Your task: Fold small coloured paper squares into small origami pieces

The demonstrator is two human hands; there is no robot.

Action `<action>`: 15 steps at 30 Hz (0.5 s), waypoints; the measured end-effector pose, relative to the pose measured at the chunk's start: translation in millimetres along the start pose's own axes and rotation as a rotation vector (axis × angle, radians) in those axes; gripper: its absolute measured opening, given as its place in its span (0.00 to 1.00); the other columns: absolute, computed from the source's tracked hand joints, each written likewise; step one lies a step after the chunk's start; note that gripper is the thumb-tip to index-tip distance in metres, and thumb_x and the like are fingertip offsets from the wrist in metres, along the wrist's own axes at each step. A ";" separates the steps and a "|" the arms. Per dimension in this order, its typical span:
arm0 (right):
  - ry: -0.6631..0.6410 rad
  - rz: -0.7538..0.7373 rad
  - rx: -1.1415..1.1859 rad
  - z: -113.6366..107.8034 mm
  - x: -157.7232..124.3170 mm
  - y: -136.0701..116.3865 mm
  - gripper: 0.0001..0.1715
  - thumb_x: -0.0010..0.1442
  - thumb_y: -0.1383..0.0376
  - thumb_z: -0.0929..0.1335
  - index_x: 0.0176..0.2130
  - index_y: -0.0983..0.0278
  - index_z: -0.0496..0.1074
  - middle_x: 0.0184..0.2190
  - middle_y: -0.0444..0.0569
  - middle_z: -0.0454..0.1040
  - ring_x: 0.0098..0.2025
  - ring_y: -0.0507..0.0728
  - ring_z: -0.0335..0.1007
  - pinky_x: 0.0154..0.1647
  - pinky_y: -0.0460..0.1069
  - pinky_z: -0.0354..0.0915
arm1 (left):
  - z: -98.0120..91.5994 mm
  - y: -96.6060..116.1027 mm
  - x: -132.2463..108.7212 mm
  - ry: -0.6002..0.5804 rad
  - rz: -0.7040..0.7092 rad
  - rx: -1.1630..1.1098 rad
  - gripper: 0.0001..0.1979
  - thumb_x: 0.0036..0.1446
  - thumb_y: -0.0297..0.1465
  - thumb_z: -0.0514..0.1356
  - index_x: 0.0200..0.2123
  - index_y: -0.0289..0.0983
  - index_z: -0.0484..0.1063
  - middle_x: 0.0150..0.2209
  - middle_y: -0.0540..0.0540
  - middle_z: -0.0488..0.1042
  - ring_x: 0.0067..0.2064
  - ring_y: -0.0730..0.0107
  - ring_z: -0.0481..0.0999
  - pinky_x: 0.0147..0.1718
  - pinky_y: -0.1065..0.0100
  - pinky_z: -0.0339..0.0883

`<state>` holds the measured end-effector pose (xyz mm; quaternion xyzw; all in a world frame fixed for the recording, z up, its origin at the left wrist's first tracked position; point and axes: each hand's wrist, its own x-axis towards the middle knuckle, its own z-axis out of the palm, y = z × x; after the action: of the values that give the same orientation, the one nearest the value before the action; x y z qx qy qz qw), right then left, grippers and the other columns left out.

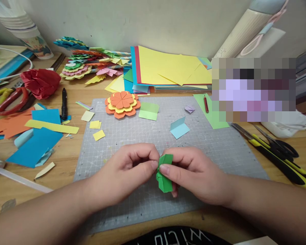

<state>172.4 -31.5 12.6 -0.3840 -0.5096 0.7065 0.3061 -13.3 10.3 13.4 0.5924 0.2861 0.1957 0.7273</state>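
Observation:
A folded piece of green paper (166,180) is held upright over the grey cutting mat (112,204). My right hand (193,173) pinches it, thumb across its front and fingers behind. My left hand (135,170) is closed, its thumb and index fingertip pressed together at the paper's left edge. Beyond the hands on the mat lie a folded light blue paper (180,128), a creased light green paper (149,111) and an orange and yellow layered paper flower (122,103). A small purple folded paper (189,109) lies farther right.
Yellow paper squares (99,135) lie on the mat's left. A utility knife (275,160) and black scissors (283,146) are at the right. Blue paper scraps (37,146), a black pen (64,103) and red-handled pliers (14,102) sit left. Coloured sheets (165,68) are stacked behind.

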 end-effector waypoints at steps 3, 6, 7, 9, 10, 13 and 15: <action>0.001 -0.006 0.023 0.4 0.3 0.5 0.13 0.64 0.64 0.63 0.28 0.66 0.68 0.24 0.41 0.66 0.21 0.45 0.62 0.22 0.41 0.62 | -0.6 -0.5 0.3 -0.030 0.012 -0.053 0.09 0.60 0.29 0.54 0.27 0.35 0.66 0.24 0.54 0.67 0.27 0.78 0.62 0.27 0.76 0.58; 0.001 0.016 0.049 0.9 0.9 1.1 0.13 0.63 0.63 0.64 0.28 0.66 0.66 0.23 0.41 0.65 0.21 0.46 0.62 0.22 0.41 0.62 | 0.7 0.6 1.1 -0.035 0.014 -0.100 0.10 0.61 0.28 0.53 0.26 0.35 0.65 0.23 0.54 0.68 0.26 0.79 0.63 0.27 0.76 0.59; 0.002 0.029 0.050 1.0 1.2 1.3 0.13 0.63 0.63 0.64 0.28 0.66 0.66 0.23 0.41 0.65 0.21 0.46 0.62 0.22 0.41 0.62 | 1.5 1.1 1.2 -0.031 0.008 -0.101 0.11 0.62 0.28 0.53 0.26 0.35 0.64 0.22 0.55 0.67 0.25 0.80 0.63 0.27 0.77 0.59; 0.006 0.053 0.053 1.1 1.8 1.6 0.13 0.63 0.62 0.64 0.28 0.66 0.65 0.22 0.41 0.65 0.21 0.46 0.63 0.22 0.42 0.63 | 3.2 1.7 1.1 -0.029 0.014 -0.088 0.11 0.61 0.27 0.53 0.25 0.35 0.64 0.22 0.55 0.68 0.25 0.80 0.64 0.27 0.76 0.60; 0.008 0.064 0.056 1.2 2.0 1.7 0.13 0.62 0.62 0.65 0.28 0.66 0.65 0.22 0.41 0.65 0.21 0.46 0.63 0.22 0.42 0.63 | 4.1 1.9 0.9 -0.014 0.014 -0.082 0.11 0.61 0.27 0.54 0.25 0.35 0.64 0.22 0.54 0.68 0.25 0.79 0.64 0.27 0.76 0.61; 0.015 0.090 0.083 1.6 2.5 2.0 0.11 0.61 0.62 0.67 0.29 0.66 0.67 0.21 0.40 0.66 0.21 0.46 0.64 0.22 0.42 0.63 | 6.5 2.2 0.0 0.048 0.025 -0.062 0.11 0.60 0.27 0.54 0.24 0.35 0.63 0.22 0.53 0.69 0.25 0.79 0.64 0.26 0.76 0.60; 0.027 0.108 0.123 1.3 2.9 2.3 0.11 0.61 0.62 0.67 0.29 0.66 0.67 0.21 0.40 0.66 0.20 0.46 0.64 0.22 0.42 0.63 | 6.7 2.0 -0.8 0.066 0.025 -0.050 0.12 0.61 0.28 0.54 0.24 0.36 0.63 0.21 0.54 0.67 0.24 0.79 0.62 0.25 0.76 0.59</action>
<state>169.7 -30.4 10.0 -0.4006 -0.4396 0.7468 0.2975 -9.5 5.3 16.4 0.5710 0.2973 0.2313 0.7294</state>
